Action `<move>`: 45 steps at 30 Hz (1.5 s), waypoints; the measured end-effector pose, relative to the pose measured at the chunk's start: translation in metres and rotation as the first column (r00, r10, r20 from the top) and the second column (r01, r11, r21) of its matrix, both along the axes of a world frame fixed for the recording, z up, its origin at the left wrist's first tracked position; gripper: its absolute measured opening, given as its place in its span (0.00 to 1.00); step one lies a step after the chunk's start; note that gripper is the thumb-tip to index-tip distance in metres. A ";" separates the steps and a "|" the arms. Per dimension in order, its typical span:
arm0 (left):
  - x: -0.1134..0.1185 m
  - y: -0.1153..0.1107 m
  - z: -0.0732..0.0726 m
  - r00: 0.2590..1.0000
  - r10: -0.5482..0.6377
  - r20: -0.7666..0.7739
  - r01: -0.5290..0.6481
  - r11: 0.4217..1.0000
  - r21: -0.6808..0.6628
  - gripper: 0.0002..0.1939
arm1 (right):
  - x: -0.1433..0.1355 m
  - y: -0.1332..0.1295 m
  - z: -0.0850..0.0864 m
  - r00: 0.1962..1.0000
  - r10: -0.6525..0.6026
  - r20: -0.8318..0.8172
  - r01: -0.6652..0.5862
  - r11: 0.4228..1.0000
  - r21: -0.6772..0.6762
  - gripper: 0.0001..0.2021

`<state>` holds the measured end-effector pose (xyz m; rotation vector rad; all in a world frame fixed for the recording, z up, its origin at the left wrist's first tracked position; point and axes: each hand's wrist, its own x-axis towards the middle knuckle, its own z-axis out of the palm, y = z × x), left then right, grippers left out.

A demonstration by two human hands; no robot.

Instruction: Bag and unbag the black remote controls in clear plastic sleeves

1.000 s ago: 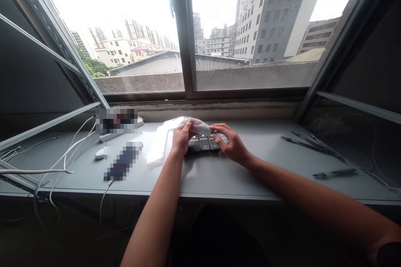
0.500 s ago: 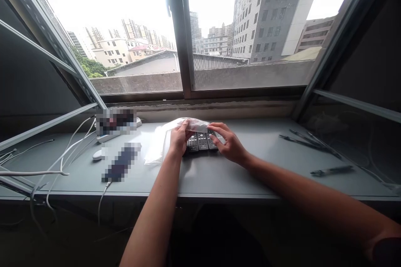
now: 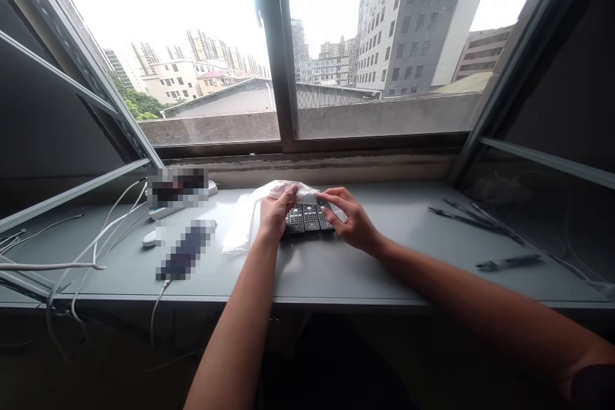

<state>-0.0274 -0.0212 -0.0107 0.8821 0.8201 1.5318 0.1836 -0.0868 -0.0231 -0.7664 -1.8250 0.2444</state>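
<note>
Several black remote controls (image 3: pixel 311 218) lie side by side on the grey table (image 3: pixel 384 275). Above them and to their left spreads a clear plastic bag (image 3: pixel 259 195). My left hand (image 3: pixel 276 211) has its fingers closed on the bag, over the left end of the remotes. At the right end, my right hand (image 3: pixel 350 216) pinches the bag's edge between its fingers, close to the rightmost remote. More thin white plastic (image 3: pixel 235 230) lies flat left of my left hand.
On the left are a power strip (image 3: pixel 211 188), a white mouse-like object (image 3: pixel 150 239), a blurred-out phone-like item (image 3: pixel 185 253) and white cables (image 3: pixel 103 230). Pens (image 3: pixel 509 262) lie on the right. A window frame (image 3: pixel 283 77) rises behind the table.
My left hand's fingers have shifted slightly to the right over the bag, and the bag's top has changed shape a little. My right hand has barely moved.
</note>
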 end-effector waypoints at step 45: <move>0.002 -0.007 0.000 0.955 -0.233 -0.181 0.233 0.972 -0.021 0.23 | 0.002 0.008 -0.011 0.974 0.047 0.223 -0.058 0.997 0.043 0.22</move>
